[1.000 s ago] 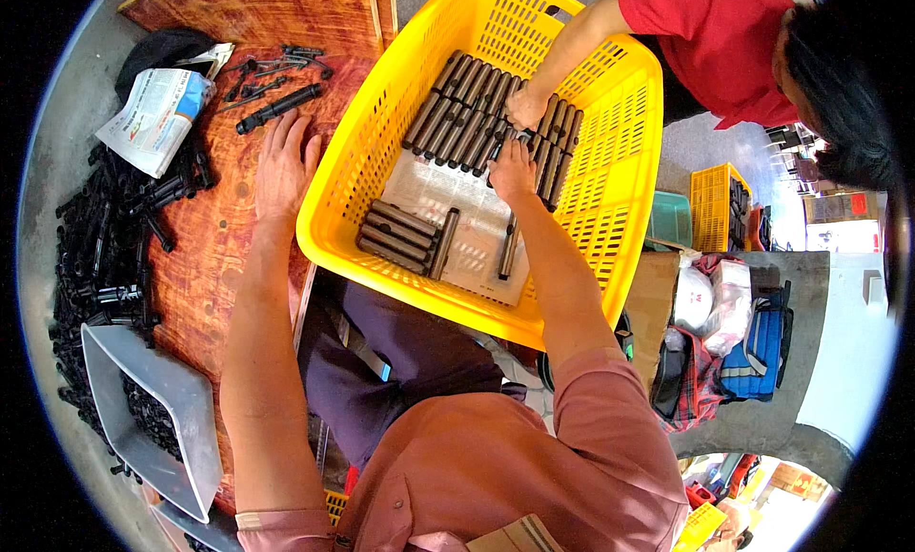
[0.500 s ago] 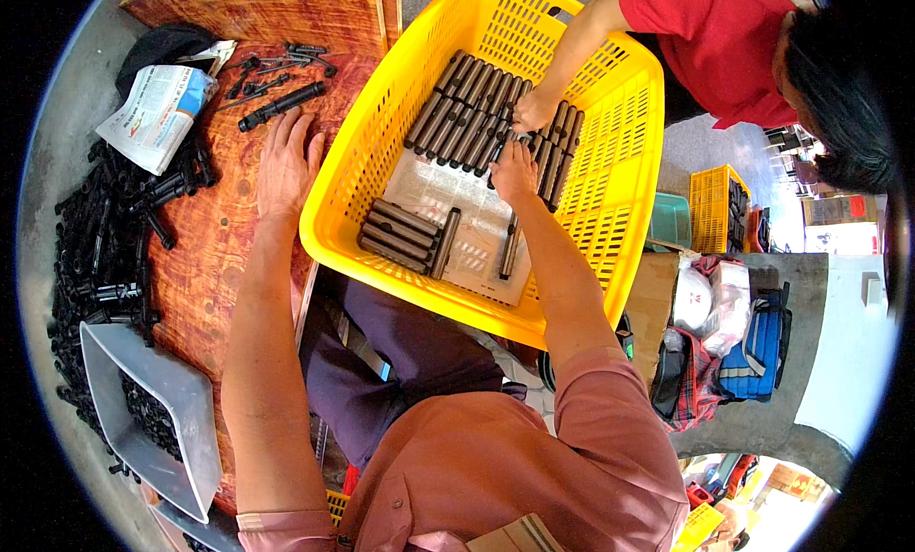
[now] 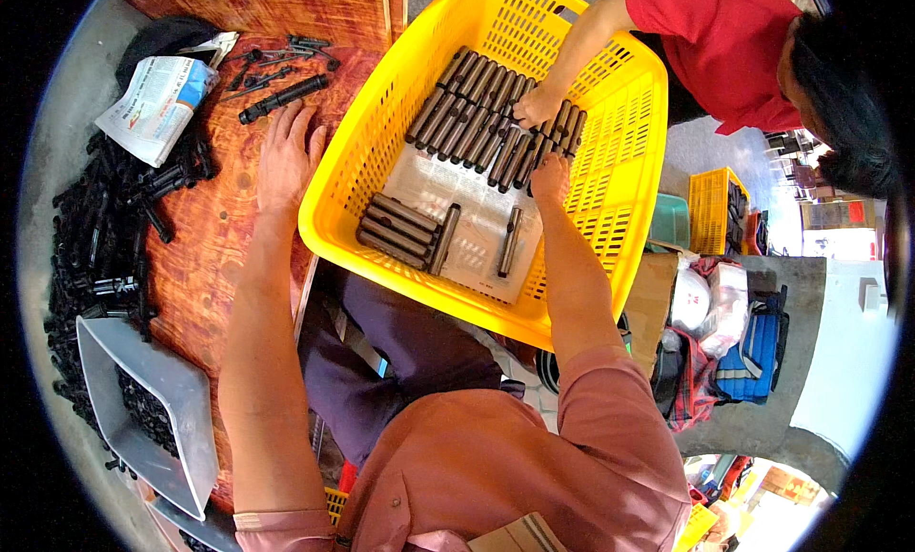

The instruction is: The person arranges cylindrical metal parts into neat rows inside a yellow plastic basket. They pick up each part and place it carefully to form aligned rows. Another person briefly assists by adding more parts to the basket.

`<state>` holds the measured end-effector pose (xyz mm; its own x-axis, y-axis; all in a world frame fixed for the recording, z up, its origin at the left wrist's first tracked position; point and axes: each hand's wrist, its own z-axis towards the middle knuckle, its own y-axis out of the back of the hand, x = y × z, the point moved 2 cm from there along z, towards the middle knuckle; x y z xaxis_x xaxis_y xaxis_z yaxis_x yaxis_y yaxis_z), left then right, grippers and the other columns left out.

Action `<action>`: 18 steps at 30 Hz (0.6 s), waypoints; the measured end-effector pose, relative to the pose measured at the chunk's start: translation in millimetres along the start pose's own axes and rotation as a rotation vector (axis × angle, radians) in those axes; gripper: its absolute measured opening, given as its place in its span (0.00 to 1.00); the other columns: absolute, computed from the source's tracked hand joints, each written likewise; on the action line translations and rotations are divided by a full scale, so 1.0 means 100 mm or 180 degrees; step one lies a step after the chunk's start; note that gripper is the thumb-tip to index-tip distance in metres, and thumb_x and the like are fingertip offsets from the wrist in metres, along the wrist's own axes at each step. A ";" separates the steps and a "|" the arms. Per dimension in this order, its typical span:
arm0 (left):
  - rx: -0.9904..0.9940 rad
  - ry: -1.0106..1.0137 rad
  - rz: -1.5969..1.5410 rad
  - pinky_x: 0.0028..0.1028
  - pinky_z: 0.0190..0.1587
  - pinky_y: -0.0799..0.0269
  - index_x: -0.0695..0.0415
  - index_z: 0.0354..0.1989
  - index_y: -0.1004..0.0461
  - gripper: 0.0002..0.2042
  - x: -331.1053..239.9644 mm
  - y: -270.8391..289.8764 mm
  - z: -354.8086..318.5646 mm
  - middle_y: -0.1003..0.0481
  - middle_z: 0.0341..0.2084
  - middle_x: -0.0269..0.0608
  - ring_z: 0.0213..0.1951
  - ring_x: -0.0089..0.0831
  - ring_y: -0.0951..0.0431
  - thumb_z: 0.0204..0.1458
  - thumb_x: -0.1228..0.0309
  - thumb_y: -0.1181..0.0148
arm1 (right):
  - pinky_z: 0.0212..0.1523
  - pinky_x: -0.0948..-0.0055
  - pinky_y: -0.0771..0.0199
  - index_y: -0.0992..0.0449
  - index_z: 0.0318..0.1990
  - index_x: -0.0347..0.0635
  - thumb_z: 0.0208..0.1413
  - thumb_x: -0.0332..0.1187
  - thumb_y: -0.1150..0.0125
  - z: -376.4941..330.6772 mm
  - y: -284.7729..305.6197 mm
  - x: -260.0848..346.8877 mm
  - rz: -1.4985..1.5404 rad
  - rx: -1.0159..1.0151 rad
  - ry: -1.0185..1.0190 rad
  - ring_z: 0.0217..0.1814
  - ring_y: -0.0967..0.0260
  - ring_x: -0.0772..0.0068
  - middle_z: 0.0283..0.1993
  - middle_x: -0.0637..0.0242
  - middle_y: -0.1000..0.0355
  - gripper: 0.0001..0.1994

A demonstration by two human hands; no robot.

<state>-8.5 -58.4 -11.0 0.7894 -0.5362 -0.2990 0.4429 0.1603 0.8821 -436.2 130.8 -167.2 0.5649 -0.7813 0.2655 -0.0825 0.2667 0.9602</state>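
Observation:
My left hand [image 3: 286, 161] lies on the wooden table with its fingers stretched out, the tips close to a black ribbed tube [image 3: 283, 99]. Inside the yellow basket [image 3: 381, 256], my right hand [image 3: 550, 180] is closed at the right end of a double row of dark brown tubes [image 3: 467, 137]. Its fingers curl over one tube's near end, partly hiding it. A co-worker's hand [image 3: 538, 106] touches the same row just beyond mine. Nearer me in the basket lie a small group of tubes [image 3: 398, 233] and a lone tube [image 3: 510, 241].
Black parts [image 3: 86, 228] are heaped along the table's left side, with a folded newspaper [image 3: 157, 109] on top. A grey scoop-like bin [image 3: 195, 409] holds small black pieces. Beyond the basket leans a person in a red shirt [image 3: 710, 47]. Bags [image 3: 748, 352] sit at the right.
My right hand has moved right and slightly nearer me along the tube row, away from the co-worker's hand. More near ends of tubes show there. My left hand stays in place.

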 end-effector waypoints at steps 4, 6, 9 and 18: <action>0.0022 -0.0007 0.0017 0.39 0.71 0.44 0.58 0.61 0.30 0.21 0.05 0.00 -0.01 0.34 0.66 0.46 0.69 0.45 0.40 0.65 0.58 0.49 | 0.53 0.55 0.25 0.20 0.47 0.45 0.57 0.29 0.42 -0.10 0.15 0.10 -0.0133 0.0028 0.0284 0.54 0.27 0.50 0.50 0.57 0.25 0.11; 0.0022 0.0016 0.0005 0.39 0.71 0.44 0.58 0.61 0.30 0.21 0.03 0.02 0.00 0.34 0.66 0.46 0.69 0.45 0.40 0.65 0.58 0.49 | 0.52 0.55 0.25 0.21 0.47 0.44 0.58 0.31 0.41 -0.12 0.17 0.11 0.0025 0.0055 0.0630 0.54 0.27 0.51 0.50 0.57 0.25 0.11; 0.0036 0.0062 0.0011 0.38 0.71 0.44 0.57 0.61 0.30 0.21 -0.01 0.04 0.00 0.34 0.66 0.45 0.70 0.44 0.41 0.65 0.58 0.49 | 0.50 0.54 0.24 0.23 0.48 0.42 0.59 0.34 0.40 -0.17 0.22 0.21 0.0087 0.0246 0.0919 0.53 0.26 0.49 0.50 0.55 0.25 0.12; 0.0078 0.0092 0.0053 0.39 0.71 0.44 0.56 0.62 0.30 0.22 0.02 0.02 -0.02 0.35 0.67 0.43 0.70 0.43 0.42 0.66 0.57 0.50 | 0.48 0.51 0.25 0.32 0.52 0.40 0.57 0.46 0.34 -0.55 0.38 0.44 -0.0603 0.1024 0.1974 0.50 0.25 0.47 0.50 0.53 0.27 0.24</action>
<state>-5.2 -57.7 -10.3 0.8086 -0.5095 -0.2942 0.4193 0.1483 0.8957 -369.9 137.6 -123.5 0.9474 -0.3083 0.0858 -0.1205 -0.0955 0.9881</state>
